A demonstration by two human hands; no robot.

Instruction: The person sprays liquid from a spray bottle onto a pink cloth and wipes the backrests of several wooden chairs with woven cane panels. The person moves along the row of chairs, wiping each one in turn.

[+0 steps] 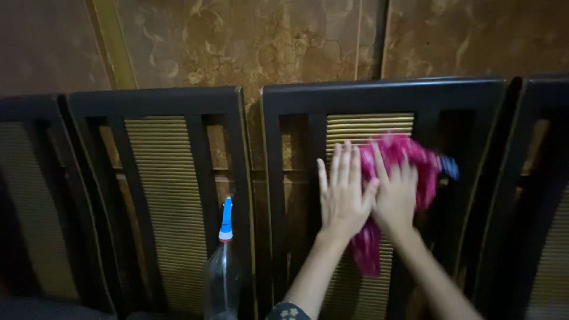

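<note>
Against the ribbed centre panel of a dark chair back point(379, 95), both hands lie flat with fingers spread. The left hand point(344, 192) and right hand point(395, 195) press a pink cloth point(409, 157), mostly hidden beneath them; one blurred blue corner shows at its right. Dim light swallows the seats below. Four chair backs stand in a row, the outer two cut off. One clear spray bottle point(223, 272) with a blue nozzle stands left, its base cropped. Behind is a mottled brown wall point(255, 41).
</note>
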